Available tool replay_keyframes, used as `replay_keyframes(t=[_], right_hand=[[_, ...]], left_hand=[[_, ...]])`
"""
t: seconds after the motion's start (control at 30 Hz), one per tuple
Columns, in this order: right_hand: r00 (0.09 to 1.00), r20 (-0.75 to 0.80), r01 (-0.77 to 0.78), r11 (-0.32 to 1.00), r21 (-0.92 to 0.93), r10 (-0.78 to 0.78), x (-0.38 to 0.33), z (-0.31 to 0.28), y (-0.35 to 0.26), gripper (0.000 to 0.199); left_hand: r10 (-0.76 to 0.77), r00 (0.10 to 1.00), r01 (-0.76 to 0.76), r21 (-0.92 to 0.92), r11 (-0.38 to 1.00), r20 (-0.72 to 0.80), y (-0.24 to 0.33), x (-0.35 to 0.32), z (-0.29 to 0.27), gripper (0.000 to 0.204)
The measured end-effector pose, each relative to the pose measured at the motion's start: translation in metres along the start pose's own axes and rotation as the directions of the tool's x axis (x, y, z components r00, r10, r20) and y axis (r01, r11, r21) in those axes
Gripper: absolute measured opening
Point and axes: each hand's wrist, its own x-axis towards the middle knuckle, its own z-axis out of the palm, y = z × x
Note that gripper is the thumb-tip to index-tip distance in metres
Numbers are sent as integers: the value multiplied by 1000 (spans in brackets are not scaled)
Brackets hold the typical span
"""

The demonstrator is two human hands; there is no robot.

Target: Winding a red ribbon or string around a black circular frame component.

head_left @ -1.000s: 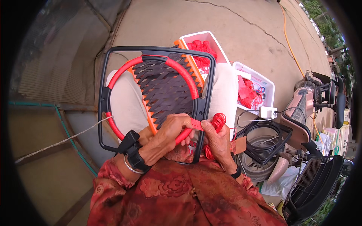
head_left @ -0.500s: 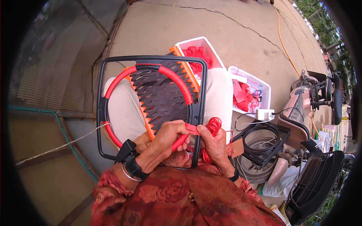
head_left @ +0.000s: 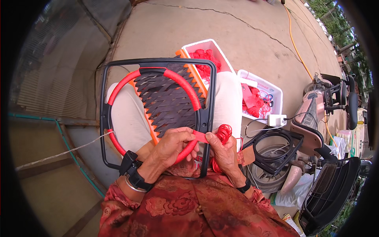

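A black rectangular frame (head_left: pixel 213 91) lies across my lap, with a black ring inside it wrapped in red cord (head_left: pixel 182 83) along several stretches. My left hand (head_left: pixel 169 147) is closed around the ring's lower right part, its thumb pressing the end of a flat band of red cord (head_left: pixel 201 136). Between thumb and fingers my right hand (head_left: pixel 225 153) pinches the other end of this band, beside the frame's right bar. A looped bundle of red cord (head_left: pixel 224 132) sits at my right hand, partly hidden by it. A pale string (head_left: pixel 63 151) runs from the ring's left side.
Under the frame is an orange-edged panel of dark interlaced strips (head_left: pixel 167 98). A white foam box (head_left: pixel 226 59) and a white tray (head_left: pixel 278 103), both with red cord, stand beyond my right leg. A scooter (head_left: pixel 312 114) and wheel (head_left: pixel 263 173) are at right; a mesh screen (head_left: pixel 67 79) at left.
My left hand and forearm have shifted slightly left and down, and the red band between my hands now shows flatter and wider. The frame has moved very little.
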Motion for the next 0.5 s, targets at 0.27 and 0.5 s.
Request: replay_keyframes(t=[0.27, 0.5], right_hand=[[1000, 2, -8, 1000, 0, 8, -4, 3, -6, 27], [1000, 17, -17, 1000, 23, 16, -7, 4, -1, 25]], left_hand=[[-51, 996, 50, -7, 999, -78, 0, 11, 1, 6], [-108, 988, 102, -60, 993, -109, -1, 8, 4, 7]])
